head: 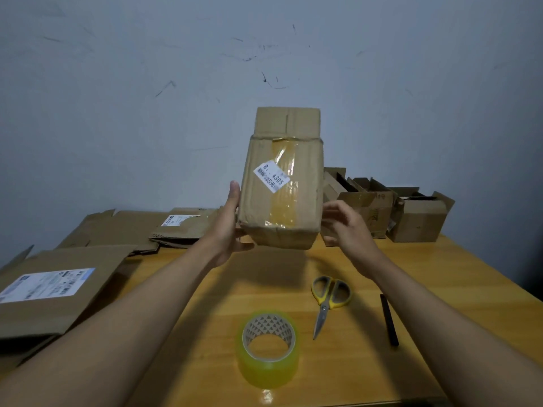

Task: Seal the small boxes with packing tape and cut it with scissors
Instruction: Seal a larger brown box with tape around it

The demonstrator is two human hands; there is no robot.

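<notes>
Small box (282, 183) was held up off the table (440, 274), above its far middle, with a yellowish tape strip already laid along the facing side and a white label (271, 176) stuck over it. Left hand (232, 221) was pressed flat against the box's left side, fingers straight, thumb hooked under the near bottom edge. Right hand (343, 224) was seen at the right side with fingers loosely spread; actual contact with the box could not be confirmed, as the edge hid the fingertips. This box was judged largely sealed on the visible face; the far end flap seam (287, 120) looked untaped, though that part was small and dim. Tape roll (269, 348) was left lying flat near the middle of the table, untouched by either hand. Scissors (327, 301) were lying closed just right of the roll, blades pointed near. Neither tool was in hand, so no taping or cutting step was judged under way. Open boxes (411, 212) were standing at the far right, flaps up, apparently left to be sealed. Flattened cartons (58, 289) were piled at the left and far left. A thin black stick (389, 320) was lying right of the scissors. The landing spot under the box was not obstructed by anything seen.
</notes>
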